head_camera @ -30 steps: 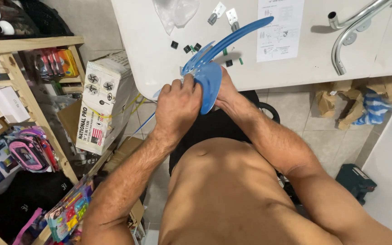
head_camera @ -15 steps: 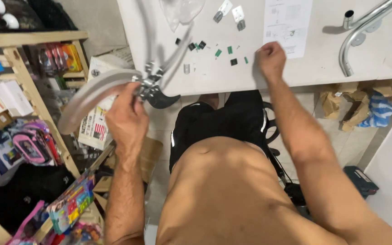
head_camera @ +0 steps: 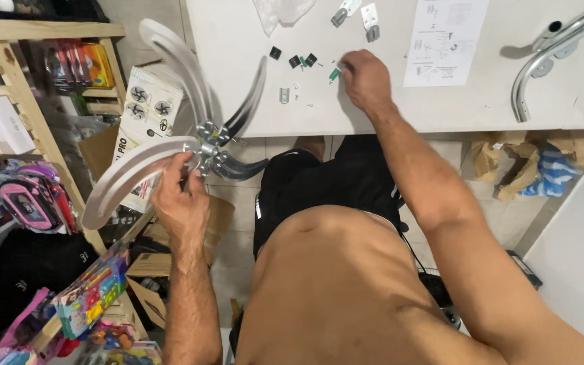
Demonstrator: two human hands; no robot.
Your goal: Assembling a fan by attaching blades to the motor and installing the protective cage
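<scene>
Your fan blade assembly (head_camera: pixel 197 135), several curved silver-grey blades fanning out from a metal hub, is held up off the table's left edge in your left hand (head_camera: pixel 182 203), while the small green-tipped piece (head_camera: pixel 334 73) lies on the white table (head_camera: pixel 481 108) at your right hand's (head_camera: pixel 366 81) fingertips.

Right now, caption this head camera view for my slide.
Left hand holds a fan blade assembly off the white table while right hand picks at small parts.
</scene>
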